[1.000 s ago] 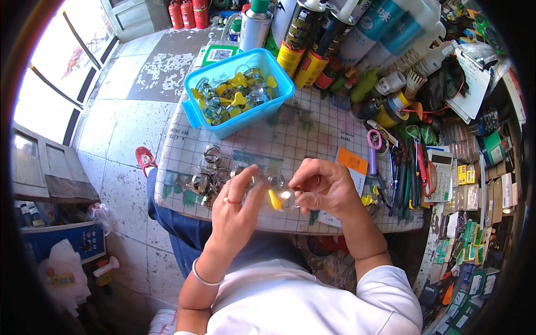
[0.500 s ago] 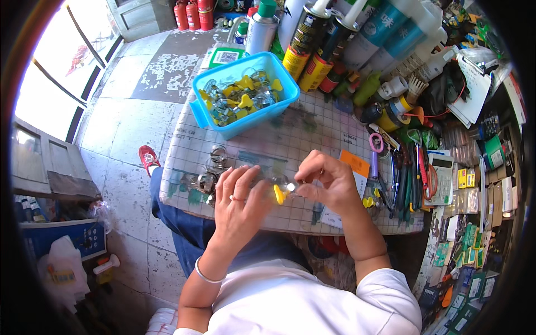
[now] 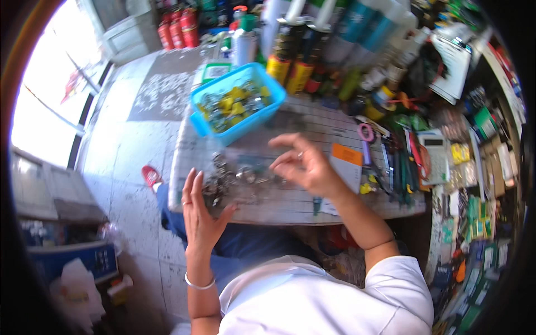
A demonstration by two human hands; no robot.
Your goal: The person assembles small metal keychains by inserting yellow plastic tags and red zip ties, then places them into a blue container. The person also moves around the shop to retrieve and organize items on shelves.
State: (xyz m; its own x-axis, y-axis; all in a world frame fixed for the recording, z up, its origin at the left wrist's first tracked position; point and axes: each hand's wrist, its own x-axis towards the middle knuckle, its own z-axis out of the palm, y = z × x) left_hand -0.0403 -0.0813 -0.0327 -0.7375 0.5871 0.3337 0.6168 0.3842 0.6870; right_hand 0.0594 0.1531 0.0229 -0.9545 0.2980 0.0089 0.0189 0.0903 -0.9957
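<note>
Your left hand (image 3: 200, 215) lies flat and unclenched at the near table (image 3: 290, 204) edge, fingers beside the heap of metal clamps (image 3: 226, 180); your right hand (image 3: 304, 166) hovers loose-fingered over the same heap, gripping nothing I can see. Pinch one clamp cleanly off the top rather than raking. The blue tub (image 3: 237, 103) leaves open room behind; keep clear of the scissors (image 3: 368, 146) on the right.

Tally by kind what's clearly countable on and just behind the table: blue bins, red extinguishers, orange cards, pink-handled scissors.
Blue bin: 1
Red extinguishers: 3
Orange card: 1
Pink-handled scissors: 1
Total: 6
</note>
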